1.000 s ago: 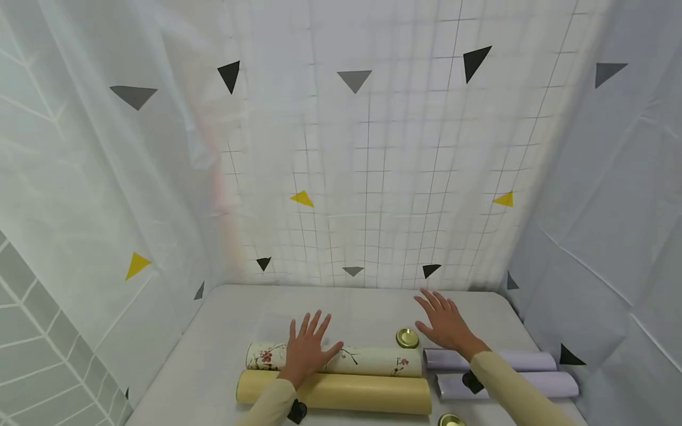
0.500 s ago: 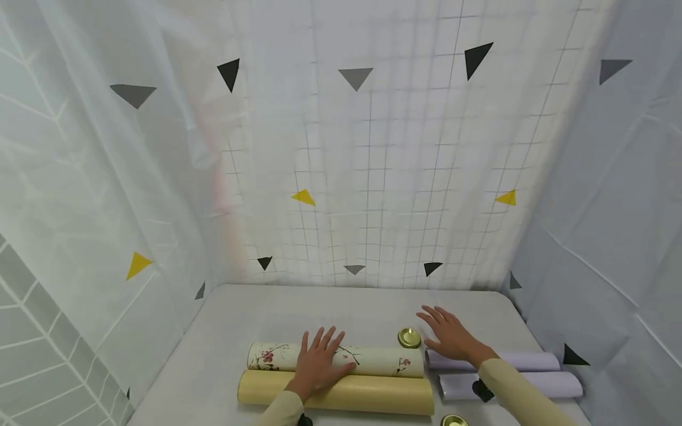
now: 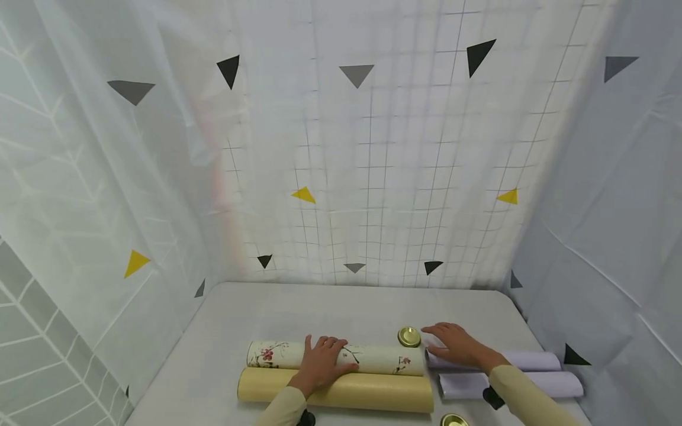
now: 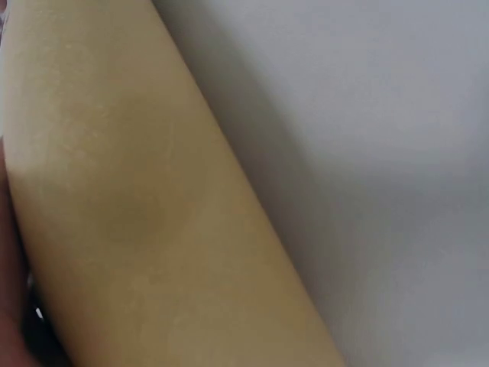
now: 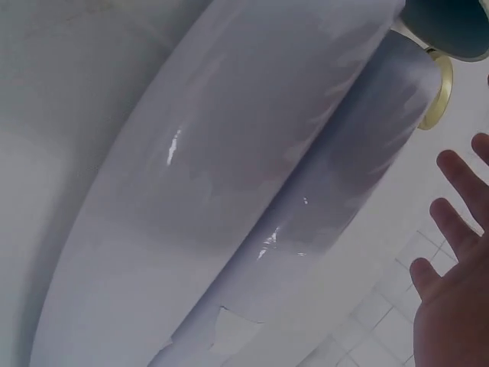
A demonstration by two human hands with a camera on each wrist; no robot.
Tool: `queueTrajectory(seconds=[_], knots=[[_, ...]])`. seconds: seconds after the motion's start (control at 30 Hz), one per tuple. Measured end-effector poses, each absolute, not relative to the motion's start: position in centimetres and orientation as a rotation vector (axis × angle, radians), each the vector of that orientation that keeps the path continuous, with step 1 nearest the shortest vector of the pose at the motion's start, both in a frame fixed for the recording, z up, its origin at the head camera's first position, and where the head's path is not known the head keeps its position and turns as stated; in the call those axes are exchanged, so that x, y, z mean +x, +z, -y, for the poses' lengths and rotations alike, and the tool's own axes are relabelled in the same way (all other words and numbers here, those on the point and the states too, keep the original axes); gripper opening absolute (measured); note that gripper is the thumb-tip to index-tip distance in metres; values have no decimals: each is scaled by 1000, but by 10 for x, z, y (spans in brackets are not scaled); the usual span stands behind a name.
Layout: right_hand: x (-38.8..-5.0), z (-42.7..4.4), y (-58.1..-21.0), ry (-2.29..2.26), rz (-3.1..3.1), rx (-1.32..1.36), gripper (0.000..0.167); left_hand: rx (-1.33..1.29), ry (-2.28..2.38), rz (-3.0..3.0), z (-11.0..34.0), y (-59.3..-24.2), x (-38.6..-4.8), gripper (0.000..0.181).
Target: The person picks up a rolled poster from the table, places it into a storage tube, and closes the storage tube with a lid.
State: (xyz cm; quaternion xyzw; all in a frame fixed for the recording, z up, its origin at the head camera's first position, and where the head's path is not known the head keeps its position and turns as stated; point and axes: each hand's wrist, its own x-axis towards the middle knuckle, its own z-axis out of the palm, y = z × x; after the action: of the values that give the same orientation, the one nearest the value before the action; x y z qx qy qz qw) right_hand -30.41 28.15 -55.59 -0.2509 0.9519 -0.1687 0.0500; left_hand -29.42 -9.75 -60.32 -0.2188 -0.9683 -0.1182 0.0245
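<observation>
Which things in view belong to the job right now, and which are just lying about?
Probably the job:
flowered roll and yellow roll, under the left hand
two lilac rolls, by the right hand

Probably lying about:
far gold lid
near gold lid, partly cropped

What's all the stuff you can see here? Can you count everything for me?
Flowered roll: 1, cream with pink flowers, behind the yellow roll
Yellow roll: 1, yellow, in front of the flowered one
Purple rolls: 2, light purple, on the right
Round lid-like things: 2, gold, one at the back, one cut off at the front
Table: 1, whitish, under everything
Patterned sheets: cannot count, pale with triangles, around the table
Left hand: 1, bare, over the flowered and yellow rolls
Right hand: 1, bare, near the back purple roll
Sleeves: 2, cream, on the arms
</observation>
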Motion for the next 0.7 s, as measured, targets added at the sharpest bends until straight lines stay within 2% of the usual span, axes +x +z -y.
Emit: queueTrajectory(seconds=[0.17,0.3,0.47,0.6,0.7], knots=[[-304,-285,-563,-547,-2823,-767,63,-696,-324,3013,94,-595,-291,73],[-302,-288,-570,-470,-2869,-867,69,-735,-330,3003,93,-593,-290,69],[-302,-292,-580,-373,-2932,-942,63,-745,-287,2988,92,-595,-293,70],[-301,-290,-579,-406,-2907,-836,53,-756,-297,3001,92,-595,-295,71],[-301,-288,-581,-408,-2913,-724,53,-765,-332,3016,92,-593,-294,70]])
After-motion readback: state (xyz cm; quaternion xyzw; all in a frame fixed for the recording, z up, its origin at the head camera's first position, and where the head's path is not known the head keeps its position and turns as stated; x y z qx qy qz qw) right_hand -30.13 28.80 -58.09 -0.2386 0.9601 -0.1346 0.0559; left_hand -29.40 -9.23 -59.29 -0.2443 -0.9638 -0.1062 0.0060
